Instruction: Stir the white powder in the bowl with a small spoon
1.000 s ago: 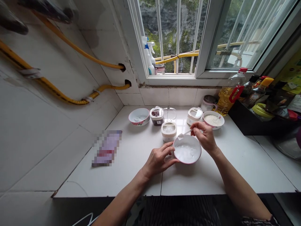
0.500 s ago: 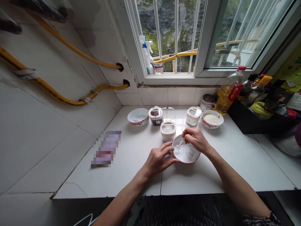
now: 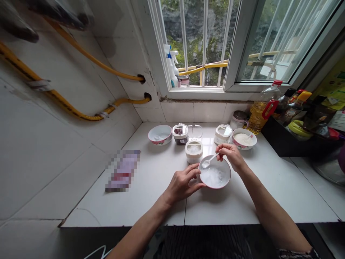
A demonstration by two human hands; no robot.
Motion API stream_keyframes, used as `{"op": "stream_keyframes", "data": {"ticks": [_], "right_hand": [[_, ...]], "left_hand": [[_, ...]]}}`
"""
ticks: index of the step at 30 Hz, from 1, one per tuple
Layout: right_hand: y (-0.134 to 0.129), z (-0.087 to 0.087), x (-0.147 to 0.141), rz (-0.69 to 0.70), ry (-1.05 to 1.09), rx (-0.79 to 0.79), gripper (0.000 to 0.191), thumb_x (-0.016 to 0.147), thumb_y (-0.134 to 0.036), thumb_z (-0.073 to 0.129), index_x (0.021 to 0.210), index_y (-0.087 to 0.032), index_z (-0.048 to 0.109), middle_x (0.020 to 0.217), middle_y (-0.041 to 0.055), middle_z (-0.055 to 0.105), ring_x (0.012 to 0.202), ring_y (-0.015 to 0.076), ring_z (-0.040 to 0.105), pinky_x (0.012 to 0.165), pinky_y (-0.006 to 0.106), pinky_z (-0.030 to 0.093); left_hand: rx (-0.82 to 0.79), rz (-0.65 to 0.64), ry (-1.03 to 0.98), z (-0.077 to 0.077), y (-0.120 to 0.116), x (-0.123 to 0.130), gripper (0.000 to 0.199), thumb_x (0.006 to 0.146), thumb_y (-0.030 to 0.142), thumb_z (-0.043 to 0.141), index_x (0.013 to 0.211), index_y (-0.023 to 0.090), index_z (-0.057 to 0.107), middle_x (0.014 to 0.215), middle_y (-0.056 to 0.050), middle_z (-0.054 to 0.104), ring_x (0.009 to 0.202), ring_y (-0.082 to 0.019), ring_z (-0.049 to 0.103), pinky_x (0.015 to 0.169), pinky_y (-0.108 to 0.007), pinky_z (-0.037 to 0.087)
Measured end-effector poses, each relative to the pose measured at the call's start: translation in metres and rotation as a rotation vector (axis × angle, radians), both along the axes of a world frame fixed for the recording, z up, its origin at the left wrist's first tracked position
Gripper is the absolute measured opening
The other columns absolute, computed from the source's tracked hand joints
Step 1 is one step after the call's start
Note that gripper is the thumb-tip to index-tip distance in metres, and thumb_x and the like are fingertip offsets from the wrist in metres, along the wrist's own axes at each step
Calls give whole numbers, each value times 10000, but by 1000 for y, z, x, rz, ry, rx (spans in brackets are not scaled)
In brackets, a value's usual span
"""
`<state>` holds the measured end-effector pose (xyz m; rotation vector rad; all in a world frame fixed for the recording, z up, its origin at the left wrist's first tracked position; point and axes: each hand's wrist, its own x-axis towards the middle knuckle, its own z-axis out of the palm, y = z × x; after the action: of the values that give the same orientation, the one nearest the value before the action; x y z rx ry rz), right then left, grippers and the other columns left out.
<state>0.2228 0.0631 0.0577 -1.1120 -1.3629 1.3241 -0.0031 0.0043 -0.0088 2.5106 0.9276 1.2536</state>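
Head view: the white bowl (image 3: 224,166) is held at its left side by the left hand (image 3: 184,181), fingers spread a little along the rim and thumb placed lower, toward the near edge. The white spoon (image 3: 206,164) is pinched by the right hand (image 3: 230,155), fingertips closed on the handle end; its scoop is held tilted over the bowl's far left part. Clear, wet-looking contents (liquid or gel, can't tell) are seen in the bowl. A lidded tub (image 3: 193,155) is set just beyond it. Farther back, a dark-filled container (image 3: 180,136), a pale container (image 3: 222,136), a left flowered bowl (image 3: 161,141) and a right flowered bowl (image 3: 244,146) are lined up on the counter (image 3: 145,205). The oil bottle (image 3: 257,115) is placed beside the black box (image 3: 280,144). A packet (image 3: 122,171), pixelated, is laid at left.
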Motion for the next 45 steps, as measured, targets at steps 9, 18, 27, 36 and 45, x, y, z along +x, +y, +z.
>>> {"op": "stream_keyframes", "data": {"ticks": [9,18,27,36,45], "right_hand": [[-9,-11,-13,-171,-210,548,108,936,-281,534,951,-207,612,839,47,730,735,180,675,736,342,519],[-12,-5,-8,-165,-457,860,131,946,-177,504,942,-209,631,812,35,747,729,182,681,870,397,485],[-12,10,7,70,-427,390,151,730,-142,474,676,-193,606,520,-29,565,489,116,485,522,249,368],[-13,5,-3,214,-538,452,195,705,-96,454,625,-204,595,514,-17,578,571,143,492,632,274,381],[-7,3,5,124,-318,179,147,696,-219,465,647,-190,601,483,-29,527,474,120,468,505,247,355]], "left_hand": [[24,-8,-14,0,1,0,325,945,478,618,1012,160,601,1161,-167,708,594,-114,679,572,-252,599],[13,-5,-5,0,0,0,321,950,478,610,1014,163,602,1176,-162,705,600,-113,682,568,-251,596],[-18,-20,5,2,-1,-1,293,955,451,610,1021,166,601,1192,-171,697,625,-116,678,591,-255,600],[-14,-9,2,2,-1,0,306,950,463,614,1026,168,600,1185,-160,700,622,-114,684,586,-246,595],[-12,-12,6,1,-1,-1,310,953,464,611,1025,163,607,1191,-167,698,623,-114,684,593,-249,604]]}}
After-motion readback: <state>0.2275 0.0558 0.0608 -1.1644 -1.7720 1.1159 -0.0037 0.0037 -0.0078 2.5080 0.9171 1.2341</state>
